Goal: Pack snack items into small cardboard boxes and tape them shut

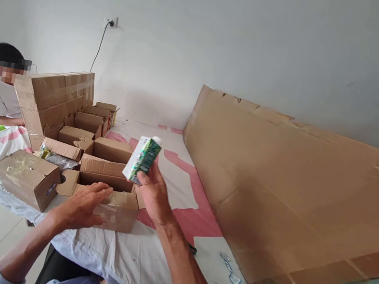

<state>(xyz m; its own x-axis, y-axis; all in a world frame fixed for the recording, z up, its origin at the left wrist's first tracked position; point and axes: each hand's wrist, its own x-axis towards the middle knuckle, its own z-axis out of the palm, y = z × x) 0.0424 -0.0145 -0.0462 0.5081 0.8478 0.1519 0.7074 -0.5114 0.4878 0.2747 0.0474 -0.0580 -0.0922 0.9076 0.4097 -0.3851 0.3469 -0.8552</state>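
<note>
My right hand (pixel 156 194) is closed around a small green and white drink carton (pixel 145 157) with a white cap. It holds the carton tilted, above the right end of an open cardboard box (pixel 120 215). Over the front wall of that same box lies my left hand (pixel 85 204), its fingers stretched out and holding nothing. The box's flaps are folded outward, and its inside looks dark, so what it contains cannot be seen.
A taped closed box (pixel 27 177) sits to the left. Behind are several open boxes (pixel 112 150) and a stack of closed boxes (pixel 51 93). A large cardboard panel (pixel 286 193) leans along the right. At far left sits a person (pixel 1 96) in a white shirt.
</note>
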